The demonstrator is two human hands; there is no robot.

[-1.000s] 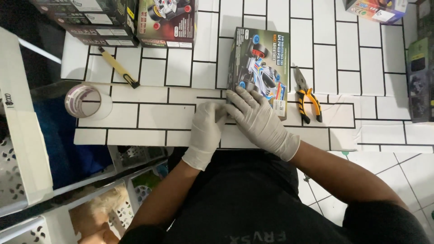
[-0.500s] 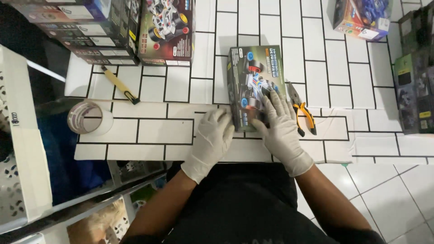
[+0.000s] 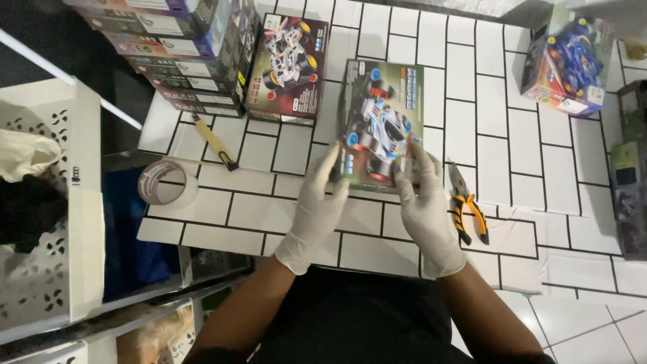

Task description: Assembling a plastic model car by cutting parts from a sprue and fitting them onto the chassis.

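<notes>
A flat toy car box (image 3: 381, 118) with a picture of a white and blue racing car lies on the white tiled table (image 3: 526, 155). Both my hands wear white gloves. My left hand (image 3: 318, 202) grips the box's near left corner. My right hand (image 3: 424, 205) holds its near right edge. Orange-handled pliers (image 3: 466, 209) lie just right of my right hand.
A second toy car box (image 3: 288, 67) lies left of the held one, beside a stack of boxes (image 3: 189, 54). A yellow utility knife (image 3: 214, 141) and a tape roll (image 3: 162, 182) sit at the left. More boxes (image 3: 566, 61) stand at the right. White perforated bins (image 3: 60, 222) are beside the table.
Both hands moved from the table's front edge onto the toy car box and now grip its near end, one on each side.
</notes>
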